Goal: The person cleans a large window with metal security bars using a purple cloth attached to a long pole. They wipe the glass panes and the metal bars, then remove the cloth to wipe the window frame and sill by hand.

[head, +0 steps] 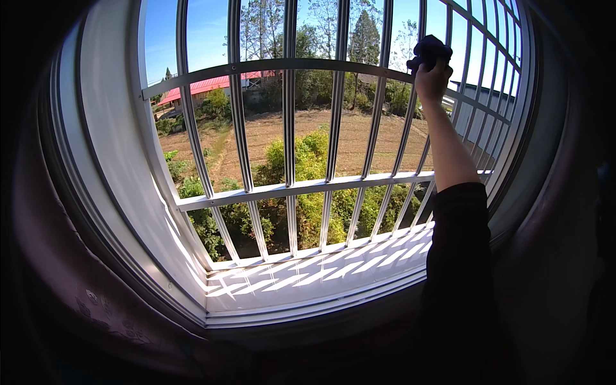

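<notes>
My right hand (431, 83) is raised at the upper right, its fingers closed around a bunched dark cloth (430, 52). The cloth lies against or just in front of a vertical metal bar of the window grille, near where the upper crossbar (308, 64) passes; whether it touches the bar cannot be told. A dark sleeve (459, 231) covers the arm up to the forearm. The grille has many upright bars, joined by the upper crossbar and a lower crossbar (288, 190). My left hand is out of view.
Below the grille, a pale sill (308, 284) bears striped sunlight, with the window's sliding track (313, 310) along its near edge. A white frame (115, 96) rises at the left, beside a patterned curtain (91, 308). Outside the bars are shrubs, a field and a red-roofed building.
</notes>
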A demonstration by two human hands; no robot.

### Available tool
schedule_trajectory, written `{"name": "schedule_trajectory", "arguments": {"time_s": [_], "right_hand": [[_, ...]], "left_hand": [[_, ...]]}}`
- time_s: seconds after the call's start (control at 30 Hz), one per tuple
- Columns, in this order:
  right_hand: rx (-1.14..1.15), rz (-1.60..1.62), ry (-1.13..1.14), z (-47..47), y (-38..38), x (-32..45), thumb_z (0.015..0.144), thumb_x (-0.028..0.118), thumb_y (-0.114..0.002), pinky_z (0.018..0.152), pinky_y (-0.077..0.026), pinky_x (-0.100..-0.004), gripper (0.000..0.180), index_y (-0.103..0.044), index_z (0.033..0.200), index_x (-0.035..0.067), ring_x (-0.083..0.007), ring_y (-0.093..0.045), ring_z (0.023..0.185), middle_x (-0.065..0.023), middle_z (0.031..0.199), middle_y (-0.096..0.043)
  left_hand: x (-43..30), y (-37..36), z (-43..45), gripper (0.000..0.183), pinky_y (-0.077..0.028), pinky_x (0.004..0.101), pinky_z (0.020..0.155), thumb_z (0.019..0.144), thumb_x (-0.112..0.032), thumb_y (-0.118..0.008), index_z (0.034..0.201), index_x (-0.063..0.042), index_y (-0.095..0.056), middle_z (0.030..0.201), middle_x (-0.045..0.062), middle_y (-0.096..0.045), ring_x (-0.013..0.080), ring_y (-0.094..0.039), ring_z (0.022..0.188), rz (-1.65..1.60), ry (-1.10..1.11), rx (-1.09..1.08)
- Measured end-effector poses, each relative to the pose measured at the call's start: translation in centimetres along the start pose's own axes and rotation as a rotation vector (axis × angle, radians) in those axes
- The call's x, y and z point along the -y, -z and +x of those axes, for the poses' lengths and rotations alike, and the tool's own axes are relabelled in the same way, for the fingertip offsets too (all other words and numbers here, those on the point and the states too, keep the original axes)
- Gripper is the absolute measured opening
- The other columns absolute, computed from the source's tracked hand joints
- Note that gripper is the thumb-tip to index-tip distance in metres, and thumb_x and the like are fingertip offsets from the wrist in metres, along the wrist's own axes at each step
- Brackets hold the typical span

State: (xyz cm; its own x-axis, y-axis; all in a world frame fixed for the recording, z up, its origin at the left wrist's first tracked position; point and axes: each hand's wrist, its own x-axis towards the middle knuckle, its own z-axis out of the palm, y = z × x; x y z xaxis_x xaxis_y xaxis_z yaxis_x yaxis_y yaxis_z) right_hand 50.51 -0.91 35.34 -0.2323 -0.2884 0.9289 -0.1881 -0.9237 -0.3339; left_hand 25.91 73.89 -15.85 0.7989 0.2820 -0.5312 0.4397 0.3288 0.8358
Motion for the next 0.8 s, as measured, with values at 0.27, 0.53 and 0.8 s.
{"name": "schedule_trajectory", "arguments": {"time_s": [0.27, 0.53, 0.8], "right_hand": [[0.627, -0.060, 0.133, 0.6, -4.0, 0.4, 0.081, 0.053, -0.042, 0.092, -0.040, -0.0435, 0.059, -0.045, 0.125, 0.014, -0.0356, -0.052, 0.107, -0.0157, 0.120, -0.052], [0.245, 0.374, 0.340, -2.1, -4.4, -0.9, 0.074, 0.026, -0.063, 0.078, -0.047, -0.0451, 0.039, -0.054, 0.109, 0.012, -0.0389, -0.056, 0.094, -0.0182, 0.098, -0.059], [0.129, -0.047, 0.891, -1.4, 0.9, -7.3, 0.066, 0.003, -0.064, 0.080, -0.047, -0.0436, 0.038, -0.058, 0.101, 0.015, -0.0364, -0.050, 0.102, -0.0165, 0.107, -0.053]], "left_hand": [[-0.5, -4.4, 1.0, 0.027, -0.052, 0.0347, 0.072, 0.088, -0.019, -0.055, 0.110, -0.004, -0.054, 0.093, 0.013, -0.063, 0.0248, -0.063, 0.083, 0.118, 0.015, 0.117], [0.2, -7.1, -0.3, 0.028, -0.052, 0.0352, 0.071, 0.087, -0.019, -0.055, 0.110, -0.003, -0.054, 0.093, 0.013, -0.063, 0.0253, -0.063, 0.081, 0.141, 0.013, 0.111], [1.9, -8.9, -1.2, 0.029, -0.052, 0.0358, 0.073, 0.087, -0.020, -0.055, 0.110, -0.002, -0.054, 0.095, 0.014, -0.062, 0.0267, -0.062, 0.084, 0.114, -0.036, 0.154]]}}
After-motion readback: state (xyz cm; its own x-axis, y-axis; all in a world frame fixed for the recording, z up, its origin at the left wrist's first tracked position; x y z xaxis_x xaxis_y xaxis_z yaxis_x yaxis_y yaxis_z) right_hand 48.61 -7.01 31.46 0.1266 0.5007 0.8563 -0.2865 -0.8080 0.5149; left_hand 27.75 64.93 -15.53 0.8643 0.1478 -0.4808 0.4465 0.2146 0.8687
